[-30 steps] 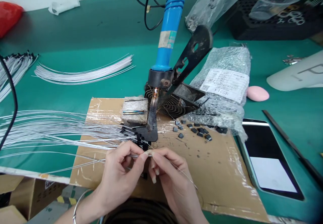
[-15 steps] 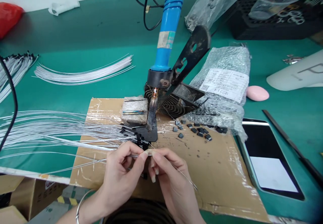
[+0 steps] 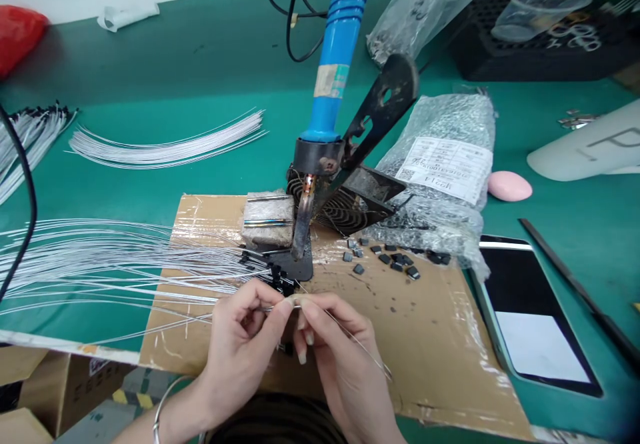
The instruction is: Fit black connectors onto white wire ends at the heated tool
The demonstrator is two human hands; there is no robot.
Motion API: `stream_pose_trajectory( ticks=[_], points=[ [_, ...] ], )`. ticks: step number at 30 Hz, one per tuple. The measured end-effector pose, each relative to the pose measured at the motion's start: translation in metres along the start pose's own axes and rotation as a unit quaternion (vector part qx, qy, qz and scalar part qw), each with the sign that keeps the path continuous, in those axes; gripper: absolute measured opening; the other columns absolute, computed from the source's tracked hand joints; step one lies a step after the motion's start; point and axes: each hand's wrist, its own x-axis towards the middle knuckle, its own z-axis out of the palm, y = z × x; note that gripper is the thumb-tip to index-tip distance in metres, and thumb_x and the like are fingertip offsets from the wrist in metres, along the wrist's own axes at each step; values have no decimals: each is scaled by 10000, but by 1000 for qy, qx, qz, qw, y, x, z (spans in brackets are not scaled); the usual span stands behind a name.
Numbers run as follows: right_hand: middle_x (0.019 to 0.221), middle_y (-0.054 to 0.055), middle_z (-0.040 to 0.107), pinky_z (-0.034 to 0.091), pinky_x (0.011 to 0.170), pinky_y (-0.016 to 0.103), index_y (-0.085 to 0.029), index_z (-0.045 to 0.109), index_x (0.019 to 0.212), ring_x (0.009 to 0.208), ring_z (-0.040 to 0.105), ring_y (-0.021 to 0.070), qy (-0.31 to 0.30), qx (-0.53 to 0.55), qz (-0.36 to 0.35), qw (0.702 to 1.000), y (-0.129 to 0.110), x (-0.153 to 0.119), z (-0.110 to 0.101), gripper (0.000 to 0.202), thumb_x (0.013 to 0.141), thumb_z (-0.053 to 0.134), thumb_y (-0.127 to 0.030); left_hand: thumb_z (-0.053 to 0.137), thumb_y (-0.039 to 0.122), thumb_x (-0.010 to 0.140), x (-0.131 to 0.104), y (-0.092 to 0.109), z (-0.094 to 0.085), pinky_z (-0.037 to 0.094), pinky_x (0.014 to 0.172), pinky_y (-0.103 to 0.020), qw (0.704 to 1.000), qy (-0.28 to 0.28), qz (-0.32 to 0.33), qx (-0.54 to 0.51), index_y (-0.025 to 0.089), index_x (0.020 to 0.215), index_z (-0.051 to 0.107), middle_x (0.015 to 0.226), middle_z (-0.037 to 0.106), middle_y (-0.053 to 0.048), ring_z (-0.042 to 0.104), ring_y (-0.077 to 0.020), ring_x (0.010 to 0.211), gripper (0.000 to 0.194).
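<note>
My left hand [image 3: 250,344] is closed in a pinch, thumb against index finger, on a thin white wire whose end is hidden by the fingertips. My right hand [image 3: 345,357] meets it tip to tip, also pinching; a thin silvery wire [image 3: 363,345] runs from its fingers across the back of the hand. Just beyond the fingers, white wires [image 3: 200,261] with black connectors [image 3: 280,277] on their ends lie across the cardboard [image 3: 425,344]. A blue-handled soldering iron [image 3: 327,84] stands tip-down in a holder above them, beside a pale block [image 3: 269,219].
Small black connector pieces [image 3: 397,261] lie scattered on the cardboard. Behind them are a small fan [image 3: 345,207] and a bubble-wrap bag [image 3: 445,144]. A phone [image 3: 540,317] and a dark flat tool [image 3: 575,284] lie at right. Another wire bundle [image 3: 170,144] rests further back.
Both hands keep their pinch in nearly the same place. Some white wires left of my left hand have shifted slightly. The whole view has moved a little.
</note>
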Motion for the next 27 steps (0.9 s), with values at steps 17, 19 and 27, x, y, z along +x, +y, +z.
stream_pose_trajectory(
  ticks=[17,19,27],
  points=[
    [745,10,750,554,615,227,-261,894,960,584,667,109,-33,-94,-42,994,1,-1,-14,217,916,833,-464,728,267,1012,5,10,-1,497,523,-171,999,19,30,-4,187,814,730,670,758,8,651,-102,549,213],
    [748,8,750,559,611,221,-267,897,963,583,663,105,-37,-91,-41,994,0,-1,-13,213,906,845,-465,728,267,1014,5,10,0,498,528,-167,999,15,29,-13,189,814,728,667,759,10,656,-99,550,215],
    [631,-1,691,489,494,196,-256,913,867,509,582,87,-36,-15,7,999,-6,5,-3,228,795,934,-471,718,362,1021,2,5,-1,448,502,-205,1000,6,13,23,177,818,715,654,751,-26,607,-111,515,274]
  ],
)
